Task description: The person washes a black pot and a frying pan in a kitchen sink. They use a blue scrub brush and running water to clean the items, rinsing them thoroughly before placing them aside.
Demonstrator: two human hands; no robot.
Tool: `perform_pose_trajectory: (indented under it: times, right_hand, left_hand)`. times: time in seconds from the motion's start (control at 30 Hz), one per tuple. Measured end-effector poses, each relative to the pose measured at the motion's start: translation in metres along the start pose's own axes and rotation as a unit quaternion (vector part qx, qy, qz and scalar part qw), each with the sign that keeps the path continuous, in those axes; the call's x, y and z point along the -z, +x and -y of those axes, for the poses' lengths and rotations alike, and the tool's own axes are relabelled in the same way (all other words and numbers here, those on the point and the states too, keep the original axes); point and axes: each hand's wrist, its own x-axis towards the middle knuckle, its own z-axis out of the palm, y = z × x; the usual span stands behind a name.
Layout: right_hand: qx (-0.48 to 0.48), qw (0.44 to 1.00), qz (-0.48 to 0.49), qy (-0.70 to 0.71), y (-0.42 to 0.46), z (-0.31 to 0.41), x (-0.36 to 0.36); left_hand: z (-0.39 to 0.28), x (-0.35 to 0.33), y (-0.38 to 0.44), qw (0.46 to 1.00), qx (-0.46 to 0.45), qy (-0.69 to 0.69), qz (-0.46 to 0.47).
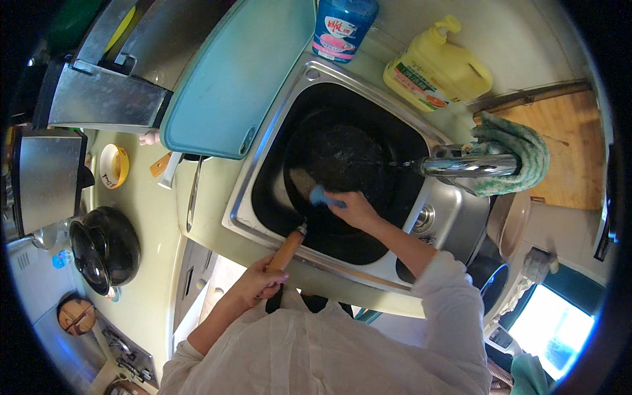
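Observation:
A dark wok point(328, 140) rests in the basin of the stainless steel sink point(240, 210). Its wooden handle point(288, 249) sticks out over the sink's front edge, with my left hand point(256, 282) wrapped around it. Inside the wok, my right hand point(356, 212) grips a small blue scrubbing tool point(321, 196) close to the pan's surface; its exact kind is unclear. Water runs from the chrome faucet point(469, 166) into the wok, and the surface there looks rippled.
A green-and-white cloth point(533, 148) drapes over the faucet. Behind the sink stand a blue detergent bottle point(340, 34) and a yellow pump jug point(437, 69). A teal cutting board point(222, 94) leans at the left. A black pot point(116, 247) and yellow bowl point(114, 166) sit on the left counter.

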Motion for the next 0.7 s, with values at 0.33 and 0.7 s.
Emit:
perform_pose_trajectory:
  times: [0.33, 0.7]
  right_hand:
    - [-0.188, 0.885, -0.111, -0.411, 0.058, -0.049, 0.028]
    - [-0.050, 0.974, 0.216, -0.047, -0.030, 0.007, 0.060]
  left_hand:
    - [-0.003, 0.008, 0.002, 0.999, 0.028, -0.020, -0.007]
    - [-0.002, 0.014, 0.003, 0.991, 0.057, -0.109, 0.046]
